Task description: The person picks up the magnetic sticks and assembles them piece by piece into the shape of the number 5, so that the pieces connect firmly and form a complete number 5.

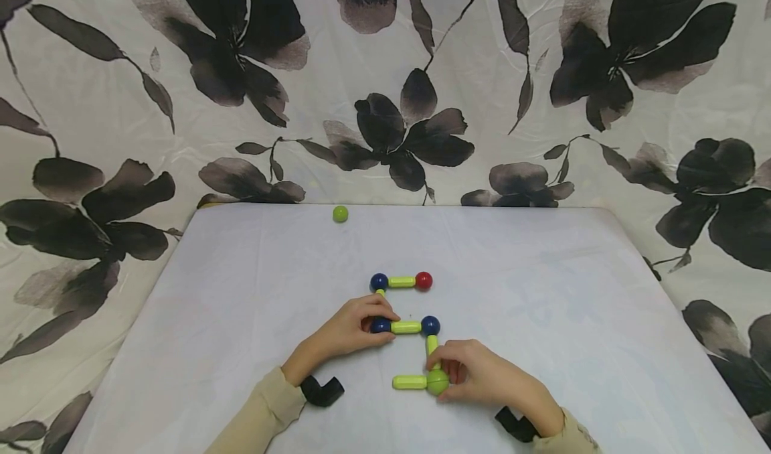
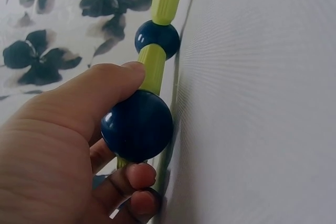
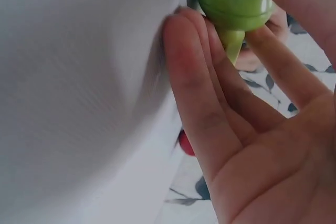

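Observation:
A zigzag chain of magnetic balls and yellow-green rods lies on the white tabletop. My left hand grips the blue ball at the chain's middle left, its thumb by the joining rod. That rod leads right to another blue ball. Lower right, my right hand holds the green ball and the rod rising from it between thumb and fingers. From the green ball a further rod points left with a free end. At the far end sit a blue ball and a red ball.
A loose green ball lies near the back edge of the white table. Behind the table hangs a floral cloth. Black straps circle the wrists.

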Motion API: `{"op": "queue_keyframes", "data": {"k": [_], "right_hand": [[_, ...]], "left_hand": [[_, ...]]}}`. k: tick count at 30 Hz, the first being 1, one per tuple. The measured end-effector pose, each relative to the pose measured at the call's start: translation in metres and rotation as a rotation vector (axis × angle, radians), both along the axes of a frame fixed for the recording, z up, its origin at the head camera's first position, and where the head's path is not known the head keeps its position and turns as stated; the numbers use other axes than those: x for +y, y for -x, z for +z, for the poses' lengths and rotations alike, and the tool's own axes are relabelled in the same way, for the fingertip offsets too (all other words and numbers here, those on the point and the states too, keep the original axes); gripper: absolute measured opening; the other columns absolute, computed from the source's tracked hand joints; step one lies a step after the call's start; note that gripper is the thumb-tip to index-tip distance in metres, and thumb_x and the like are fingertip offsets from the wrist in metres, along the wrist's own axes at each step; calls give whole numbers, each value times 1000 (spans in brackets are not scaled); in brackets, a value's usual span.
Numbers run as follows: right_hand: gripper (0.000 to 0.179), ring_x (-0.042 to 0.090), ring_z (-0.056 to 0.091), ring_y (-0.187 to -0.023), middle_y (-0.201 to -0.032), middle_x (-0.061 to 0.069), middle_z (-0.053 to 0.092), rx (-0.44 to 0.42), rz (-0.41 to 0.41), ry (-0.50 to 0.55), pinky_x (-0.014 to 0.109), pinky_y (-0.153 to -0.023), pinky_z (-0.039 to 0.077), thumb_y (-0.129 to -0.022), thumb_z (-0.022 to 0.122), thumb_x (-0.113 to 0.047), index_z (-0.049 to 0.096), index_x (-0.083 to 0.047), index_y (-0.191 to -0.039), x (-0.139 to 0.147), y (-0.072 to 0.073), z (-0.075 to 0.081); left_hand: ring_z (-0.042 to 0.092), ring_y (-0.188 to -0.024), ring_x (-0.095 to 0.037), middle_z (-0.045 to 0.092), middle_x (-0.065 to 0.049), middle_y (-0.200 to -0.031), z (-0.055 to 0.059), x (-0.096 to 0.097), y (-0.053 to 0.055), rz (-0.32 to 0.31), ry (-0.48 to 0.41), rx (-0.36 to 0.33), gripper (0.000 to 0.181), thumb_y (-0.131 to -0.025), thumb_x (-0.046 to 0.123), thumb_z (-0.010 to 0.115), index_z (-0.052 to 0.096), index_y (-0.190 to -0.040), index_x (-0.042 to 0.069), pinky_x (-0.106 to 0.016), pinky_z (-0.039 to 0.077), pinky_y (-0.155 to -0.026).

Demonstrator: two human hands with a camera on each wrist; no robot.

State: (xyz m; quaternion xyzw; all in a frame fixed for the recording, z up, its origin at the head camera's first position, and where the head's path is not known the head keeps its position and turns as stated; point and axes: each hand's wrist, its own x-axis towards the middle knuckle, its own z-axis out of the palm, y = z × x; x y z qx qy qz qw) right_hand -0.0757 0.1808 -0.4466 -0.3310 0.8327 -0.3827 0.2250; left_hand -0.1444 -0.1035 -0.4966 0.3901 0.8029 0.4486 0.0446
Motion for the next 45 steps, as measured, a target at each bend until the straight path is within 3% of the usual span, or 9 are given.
{"op": "queue_keyframes", "data": {"k": [4,8,11,14,19,21,23,31,45], "right_hand": [[40,6,56,-70,-83,-12,58,-47,26,-20,20,-63,50,-78,86,-17,68,-14,-113,0,7,-1],[42,6,56,-69,-82,-11,58,-76,33,-9,21,-62,51,-76,87,-16,68,-14,-113,1,11,-2],[41,7,56,-69,-81,-10,59,-85,43,17,21,-62,51,-76,88,-16,68,-12,-112,2,12,-3],[42,7,57,-69,-80,-9,59,-79,54,40,21,-61,51,-76,88,-16,67,-11,-112,2,12,-2],[42,7,57,-68,-79,-8,59,-80,57,56,21,-61,52,-75,88,-17,67,-12,-112,2,13,-2],[42,7,57,-69,-79,-7,59,-91,52,59,22,-61,52,-75,88,-17,68,-12,-112,2,13,-2],[43,6,57,-69,-80,-7,60,-101,45,64,22,-62,52,-75,88,-17,68,-13,-112,3,13,-2],[43,3,57,-69,-80,-6,60,-122,36,78,23,-62,53,-75,88,-18,68,-13,-112,3,13,-5],[42,3,57,-69,-80,-7,60,-125,29,73,23,-62,53,-75,88,-15,68,-12,-112,3,14,-6]], "left_hand": [[49,-70,-5,63,5,-107,3,-1,1,-2,15,24,23,-85,19,80,75,-107,13,-19,44,-59],[46,-63,-2,62,7,-108,15,-1,-2,30,34,44,22,-86,20,79,74,-107,12,-18,42,-56],[44,-60,-1,63,4,-102,29,1,-10,39,25,53,19,-87,19,79,75,-104,10,-17,40,-53],[47,-63,-4,64,0,-95,39,6,-24,3,42,38,16,-87,18,78,74,-101,10,-17,41,-55],[50,-68,-4,60,9,-92,44,18,-54,-54,262,-51,22,-86,29,79,74,-102,16,-16,42,-60],[49,-69,-2,56,14,-90,43,21,-62,-60,348,-86,24,-84,32,80,73,-103,19,-15,40,-60],[48,-69,0,53,16,-88,40,24,-67,-62,380,-105,21,-84,30,80,73,-102,21,-15,40,-59],[47,-68,0,53,14,-85,34,26,-69,-72,310,-128,11,-86,16,77,72,-96,18,-15,40,-61],[48,-68,1,53,14,-85,32,25,-67,-87,287,-138,11,-87,17,78,72,-97,17,-14,42,-61]]}}
